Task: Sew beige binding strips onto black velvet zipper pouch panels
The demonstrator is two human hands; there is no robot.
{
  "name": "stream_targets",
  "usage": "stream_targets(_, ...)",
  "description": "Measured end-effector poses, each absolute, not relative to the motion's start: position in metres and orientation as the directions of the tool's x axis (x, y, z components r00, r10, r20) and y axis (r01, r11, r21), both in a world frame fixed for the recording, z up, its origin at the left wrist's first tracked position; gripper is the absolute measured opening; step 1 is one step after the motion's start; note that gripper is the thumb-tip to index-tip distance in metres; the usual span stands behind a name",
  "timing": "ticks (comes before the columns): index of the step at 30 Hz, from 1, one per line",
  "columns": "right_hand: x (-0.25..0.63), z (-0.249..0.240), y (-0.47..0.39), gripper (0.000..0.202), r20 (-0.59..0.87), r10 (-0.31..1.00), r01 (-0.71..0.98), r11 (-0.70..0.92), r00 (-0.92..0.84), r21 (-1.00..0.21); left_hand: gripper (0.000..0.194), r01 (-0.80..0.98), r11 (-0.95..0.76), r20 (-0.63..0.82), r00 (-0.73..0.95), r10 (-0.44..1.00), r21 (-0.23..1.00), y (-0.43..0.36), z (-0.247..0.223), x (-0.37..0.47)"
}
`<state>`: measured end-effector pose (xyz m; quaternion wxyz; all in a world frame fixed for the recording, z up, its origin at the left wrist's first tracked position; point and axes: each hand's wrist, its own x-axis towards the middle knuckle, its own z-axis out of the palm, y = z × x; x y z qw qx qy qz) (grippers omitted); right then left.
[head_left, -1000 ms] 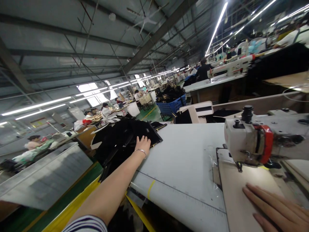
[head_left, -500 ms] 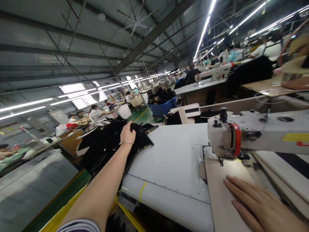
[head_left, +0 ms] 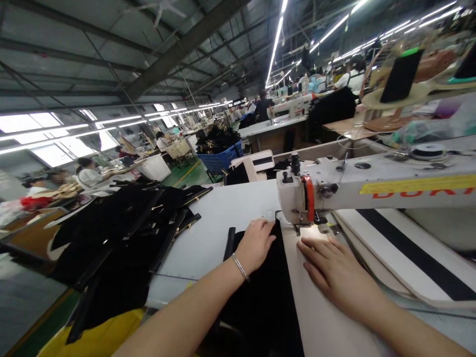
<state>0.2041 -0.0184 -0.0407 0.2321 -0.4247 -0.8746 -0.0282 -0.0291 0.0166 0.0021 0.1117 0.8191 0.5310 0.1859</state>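
My left hand (head_left: 257, 244), a thin bracelet at its wrist, pinches the far edge of a black fabric piece (head_left: 266, 297). The fabric hangs towards me and lies along the left side of a beige panel (head_left: 303, 292). My right hand (head_left: 330, 267) lies flat on that panel with fingers stretched out, its fingertips just short of the presser foot (head_left: 298, 230) of a white sewing machine (head_left: 334, 186). The machine's lamp lights the panel by the needle. The fingertips of my left hand are partly hidden.
Left of my hands, a heap of black pieces (head_left: 122, 238) overlaps the white table (head_left: 211, 213). White panels with a black stripe (head_left: 409, 248) lie under the machine arm at right. Behind the table stands a blue crate (head_left: 223, 159) of black pieces. People work at tables farther back.
My left hand has come from the black heap to the machine, bringing a black fabric piece beside the beige panel. My right hand has stayed on the panel, and the view has turned right.
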Motion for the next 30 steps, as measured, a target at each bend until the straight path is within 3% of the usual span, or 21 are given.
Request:
stream_targets(3,0.204,-0.04,-0.02,0.042,0.437,0.731,0.755,0.636,-0.524,-0.159,0.033,0.877,-0.359,0.2,0.308,0.93,0.319,0.044,-0.006,-0.041)
stream_targets(7,0.204,-0.038,-0.02,0.041,0.426,0.747,0.767,0.619,-0.51,-0.169,0.024,0.837,-0.395,0.127,0.376,0.918,0.379,0.05,0.0,-0.044)
stream_targets(12,0.204,-0.037,-0.021,0.042,0.411,0.768,0.779,0.598,-0.492,-0.185,0.028,0.721,-0.505,0.109,0.521,0.847,0.474,0.028,0.002,-0.018)
stream_targets(17,0.204,-0.035,-0.021,0.044,0.399,0.77,0.779,0.6,-0.498,-0.184,0.024,0.757,-0.425,0.149,0.408,0.901,0.496,0.027,-0.004,0.004)
stream_targets(21,0.204,-0.036,-0.02,0.044,0.399,0.776,0.788,0.588,-0.488,-0.182,0.002,0.764,-0.45,0.178,0.417,0.891,0.463,0.033,-0.009,0.013)
stream_targets(30,0.203,-0.04,-0.02,0.049,0.395,0.789,0.81,0.564,-0.471,-0.159,0.007,0.796,-0.424,0.21,0.369,0.906,0.431,0.045,-0.014,0.017)
